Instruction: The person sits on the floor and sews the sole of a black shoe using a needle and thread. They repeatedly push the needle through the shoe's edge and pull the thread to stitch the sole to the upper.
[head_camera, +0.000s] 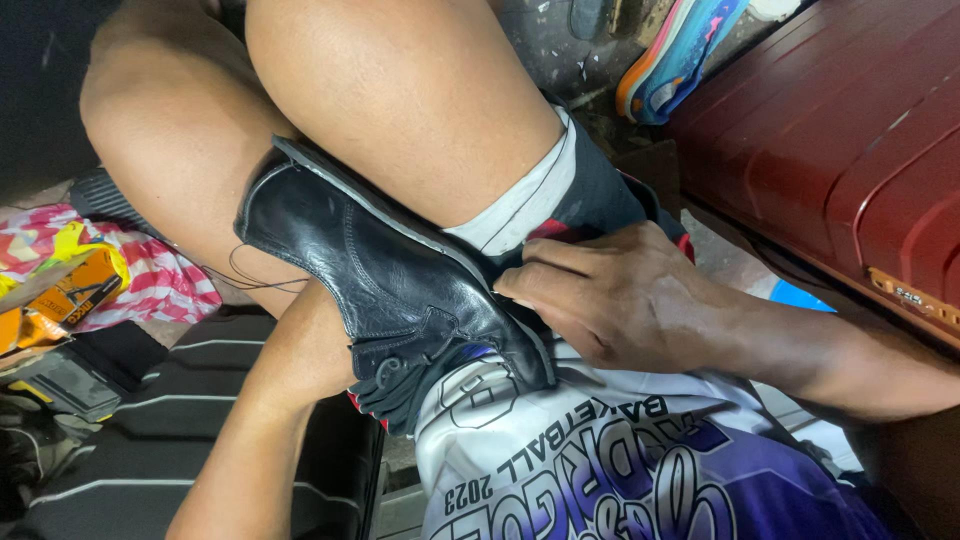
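A black leather shoe (400, 290) with a grey sole edge lies wedged between my bare thigh (400, 100) and my lap, toe pointing up-left. My right hand (620, 300) comes in from the right with its fingers curled, the fingertips pressed against the shoe's sole edge near the heel. My left forearm (270, 420) rises from the bottom left and runs under the shoe; my left hand is hidden behind it. A thin dark thread (245, 275) loops off the shoe's toe end.
A dark red hard case (850, 130) fills the right side. A colourful sports shoe (670, 60) lies at the top. At left are a pink-and-white striped cloth (160, 280), an orange-yellow box (75, 290) and a black mat with pale stripes (150, 450).
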